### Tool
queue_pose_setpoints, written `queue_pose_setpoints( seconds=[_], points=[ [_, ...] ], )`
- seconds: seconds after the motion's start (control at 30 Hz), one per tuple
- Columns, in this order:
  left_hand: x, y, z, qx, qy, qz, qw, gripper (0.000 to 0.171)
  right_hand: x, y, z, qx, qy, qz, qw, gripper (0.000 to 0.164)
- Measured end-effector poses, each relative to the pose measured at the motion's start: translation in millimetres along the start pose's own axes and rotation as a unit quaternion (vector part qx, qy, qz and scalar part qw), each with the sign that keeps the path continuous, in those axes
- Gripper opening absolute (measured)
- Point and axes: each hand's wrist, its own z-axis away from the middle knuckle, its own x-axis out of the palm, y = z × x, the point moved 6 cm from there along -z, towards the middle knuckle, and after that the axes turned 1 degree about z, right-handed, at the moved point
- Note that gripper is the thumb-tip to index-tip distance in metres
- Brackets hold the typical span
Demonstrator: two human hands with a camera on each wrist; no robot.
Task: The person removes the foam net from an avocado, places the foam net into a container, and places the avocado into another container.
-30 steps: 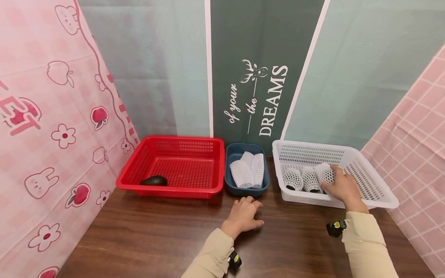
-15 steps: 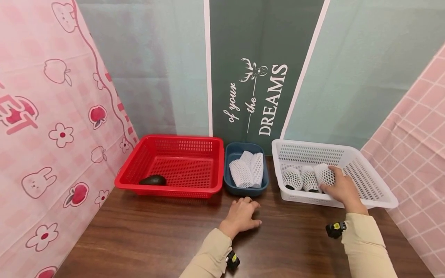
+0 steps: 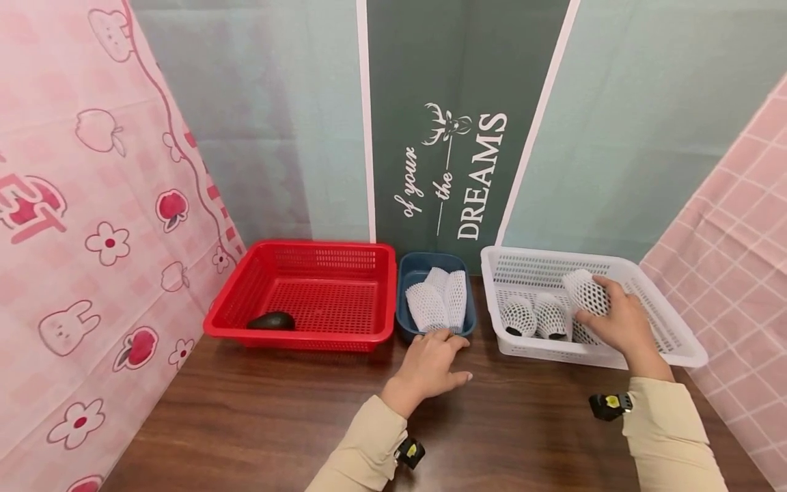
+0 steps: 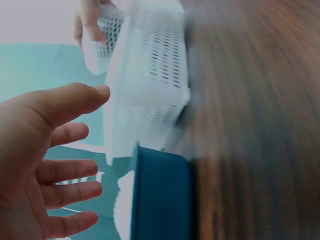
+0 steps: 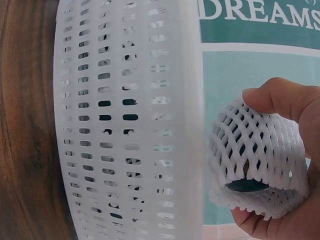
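Observation:
My right hand (image 3: 626,326) grips an avocado in a white foam net (image 3: 587,294), raised above the white basket (image 3: 670,335). In the right wrist view, dark green skin shows at the open end of the net (image 5: 255,150). Two more netted avocados (image 3: 518,318) lie in that basket, and another is partly hidden below the held one. My left hand (image 3: 427,369) is held with straight, spread fingers at the front rim of the blue bin (image 3: 406,328), holding nothing. White foam nets (image 3: 427,306) lie in that bin.
On the left stands a red basket (image 3: 301,337) with one bare dark avocado (image 3: 272,320) inside. All three containers stand at the back of the wooden table (image 3: 258,417), against the green cloth backdrop (image 3: 283,137). Pink cloth walls flank both sides.
My right hand has lifted the netted avocado up out of the row in the white basket and shifted slightly right. My left hand has moved forward to the blue bin's rim.

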Motion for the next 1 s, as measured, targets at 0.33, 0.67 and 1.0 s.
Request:
queue_pose_setpoints(
  seconds=[0.33,0.67,1.0],
  points=[
    [-2.4,-0.3,-1.0,-0.007,-0.014,0.008,0.9998,0.048,2.2,-1.6,-0.6,0.004,0.011,-0.005,1.0,0.075],
    [-15.1,-3.1,17.4,-0.002,0.011,0.016,0.9998,0.047,-4.4,-22.4,18.2,-0.044,0.049,-0.002,0.998,0.073],
    [-23.0,-20.9,40.5,-0.013,0.036,0.019,0.9991,0.048,0.2,-49.1,34.5,-0.064,0.082,-0.018,0.994,0.073]
  ],
)
